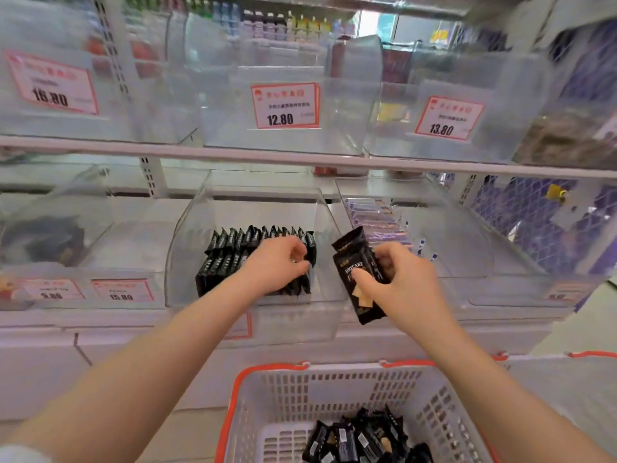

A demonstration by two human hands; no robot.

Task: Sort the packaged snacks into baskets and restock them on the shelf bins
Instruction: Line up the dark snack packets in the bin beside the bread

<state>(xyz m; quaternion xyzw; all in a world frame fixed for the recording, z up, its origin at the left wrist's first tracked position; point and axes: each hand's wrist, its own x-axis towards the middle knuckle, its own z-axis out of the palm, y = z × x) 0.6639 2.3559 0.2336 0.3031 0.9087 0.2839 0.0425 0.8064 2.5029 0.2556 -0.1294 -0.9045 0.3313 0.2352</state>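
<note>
Here we restock: left hand (278, 262) pinching the row of black foil snack packets (253, 259) in the clear plastic bin (187, 248) mid-frame, right hand (397, 279) gripping another black packet (357, 279) to slot alongside next.

1 head view, wide-angle, looking forward-down, close on shelf bins (253, 248); basket (334, 396) at bottom edge.

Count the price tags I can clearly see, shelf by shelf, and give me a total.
Upper shelf: 3, the 16.80 tag, the 12.80 tag and the 13.80 tag.
Lower shelf: 2, the leftmost tag and the 15.80 tag.
Total: 5.
Not counted: a blurred tag at lower right and one half hidden behind the left arm.
</note>
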